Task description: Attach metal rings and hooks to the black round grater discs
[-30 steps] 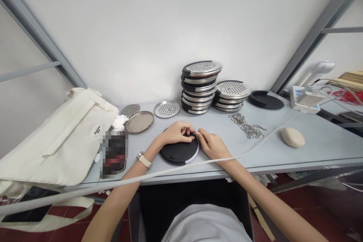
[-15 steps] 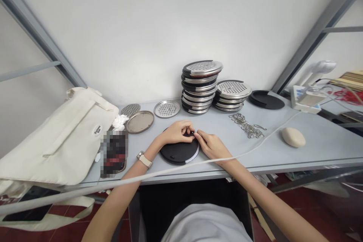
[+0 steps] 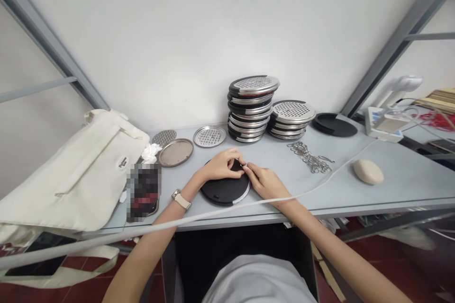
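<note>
A round black disc with a metal rim lies flat on the grey table in front of me. My left hand rests on its far edge, fingers curled and pressed down on the rim. My right hand meets it at the disc's far right edge, its fingertips pinched on a small metal piece I cannot make out. A watch sits on my left wrist. Both hands touch the disc.
Two stacks of perforated metal discs stand at the back, with a black lid to their right. A pile of metal clips, loose metal trays, a cream bag, a beige oval object and a white cable are also here.
Both hands have made small finger movements at the disc's far edge; the disc and everything else stay where they were.
</note>
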The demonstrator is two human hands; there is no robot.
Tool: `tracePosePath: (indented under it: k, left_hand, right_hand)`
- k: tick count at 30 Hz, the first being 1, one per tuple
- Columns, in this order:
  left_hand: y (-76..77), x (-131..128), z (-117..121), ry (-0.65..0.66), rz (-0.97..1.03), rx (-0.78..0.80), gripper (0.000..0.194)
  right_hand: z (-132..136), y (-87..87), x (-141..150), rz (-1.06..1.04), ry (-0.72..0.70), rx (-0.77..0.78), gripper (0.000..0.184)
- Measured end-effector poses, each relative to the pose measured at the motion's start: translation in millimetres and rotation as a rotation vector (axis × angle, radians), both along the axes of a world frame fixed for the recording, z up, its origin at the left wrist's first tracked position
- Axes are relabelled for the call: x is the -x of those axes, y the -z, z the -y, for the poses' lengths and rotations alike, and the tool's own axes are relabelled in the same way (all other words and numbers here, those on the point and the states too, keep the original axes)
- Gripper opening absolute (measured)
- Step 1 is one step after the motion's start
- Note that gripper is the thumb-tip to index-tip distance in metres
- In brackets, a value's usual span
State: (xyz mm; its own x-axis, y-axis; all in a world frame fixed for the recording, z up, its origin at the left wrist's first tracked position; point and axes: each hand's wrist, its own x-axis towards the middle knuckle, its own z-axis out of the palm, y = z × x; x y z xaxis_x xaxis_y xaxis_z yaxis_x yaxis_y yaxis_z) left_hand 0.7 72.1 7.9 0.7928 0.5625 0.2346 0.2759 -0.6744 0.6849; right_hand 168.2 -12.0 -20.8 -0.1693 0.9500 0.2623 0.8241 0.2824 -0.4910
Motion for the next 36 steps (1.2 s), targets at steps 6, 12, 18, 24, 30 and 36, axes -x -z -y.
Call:
tracePosePath:
  k: [6,12,18,24,30,36]
  left_hand:
    - [3.0,-0.1,-1.3,0.018,0.038,0.031,0.016]
    - [2.5,0.7,-1.3,-0.008,0.043,0.050,0.017]
    - [2.3,0.8,-2.0,-0.024,0.029,0.077,0.020]
    - [2.5,1.6,-2.2,-0.009,0.027,0.115,0.021]
    - [-1.1,1.9,-0.4,0.037,0.040,0.142,0.017]
    - [-0.8,1.8,-1.1,0.035,0.033,0.110,0.018]
  right_hand:
    - [-0.6,1.5,-0.2,-0.011,-0.003,-0.014,0.031]
    - [-0.3,2.3,0.0,0.008,0.007,-0.026,0.032]
    - [-0.3,2.6,0.3,0.010,0.011,-0.035,0.032]
    - [-0.7,4.3,-1.0,-0.010,0.011,-0.058,0.032]
    - [-0.8,1.5,-1.5,0.002,0.022,-0.059,0.031]
    - [0.9,-1.3,-1.3,0.005,-0.019,-0.033,0.031]
